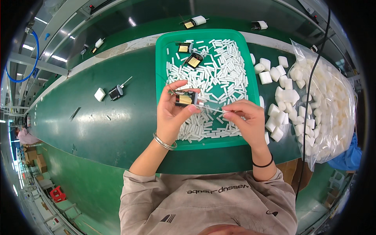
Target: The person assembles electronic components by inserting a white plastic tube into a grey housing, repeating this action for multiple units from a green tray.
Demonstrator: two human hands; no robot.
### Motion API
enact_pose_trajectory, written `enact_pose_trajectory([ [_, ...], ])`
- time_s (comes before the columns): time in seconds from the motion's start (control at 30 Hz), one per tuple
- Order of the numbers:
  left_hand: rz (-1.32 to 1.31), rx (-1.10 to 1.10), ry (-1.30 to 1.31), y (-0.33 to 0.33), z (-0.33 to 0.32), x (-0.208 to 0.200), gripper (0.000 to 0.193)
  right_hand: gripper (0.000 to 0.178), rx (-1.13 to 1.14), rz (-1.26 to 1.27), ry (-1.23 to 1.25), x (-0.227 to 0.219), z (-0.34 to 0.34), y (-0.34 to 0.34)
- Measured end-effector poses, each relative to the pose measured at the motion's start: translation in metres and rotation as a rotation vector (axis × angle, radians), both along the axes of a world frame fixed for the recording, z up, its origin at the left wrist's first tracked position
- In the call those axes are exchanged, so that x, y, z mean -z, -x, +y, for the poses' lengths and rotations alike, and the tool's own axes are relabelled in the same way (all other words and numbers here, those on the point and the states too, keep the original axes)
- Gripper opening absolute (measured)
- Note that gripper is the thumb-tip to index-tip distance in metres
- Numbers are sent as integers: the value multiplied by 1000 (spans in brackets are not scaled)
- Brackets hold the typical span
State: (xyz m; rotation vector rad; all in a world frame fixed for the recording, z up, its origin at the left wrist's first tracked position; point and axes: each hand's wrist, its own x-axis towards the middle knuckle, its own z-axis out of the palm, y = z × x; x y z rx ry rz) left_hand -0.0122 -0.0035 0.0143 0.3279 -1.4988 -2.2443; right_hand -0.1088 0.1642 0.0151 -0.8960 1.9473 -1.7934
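Note:
In my left hand (169, 114) is a small black device (183, 100) with a gold-coloured plate, its thumb and fingers closed round the sides. A thin pale rod (209, 108) sticks out of the device toward the right. My right hand (250, 120) pinches the rod's far end between thumb and forefinger; whether a small white tube is also in that pinch, I cannot tell. Both hands are over a green tray (251, 74) strewn with short white tubes (232, 58). Two similar black devices, one upper (184, 47) and one lower (194, 60), lie on the tubes at the tray's far left.
Loose white foam-like plugs (280, 105) and a clear bag (333, 105) full of them lie on the right. On the green table (78, 117) at left are another device (116, 92) and a white plug (100, 94). A black cable (309, 86) hangs at right. More devices (194, 22) lie beyond the pale ledge.

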Motion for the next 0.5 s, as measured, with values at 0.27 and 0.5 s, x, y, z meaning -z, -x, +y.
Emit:
enact_pose_trajectory([
  [0.27, 12, -39, 49, -1, 0, 3, 51, 13, -4, -8, -7, -1, 1, 1],
  [0.5, 36, 32, 79, -3, 2, 3, 45, 13, 15, 2, -25, -1, 0, -1],
])
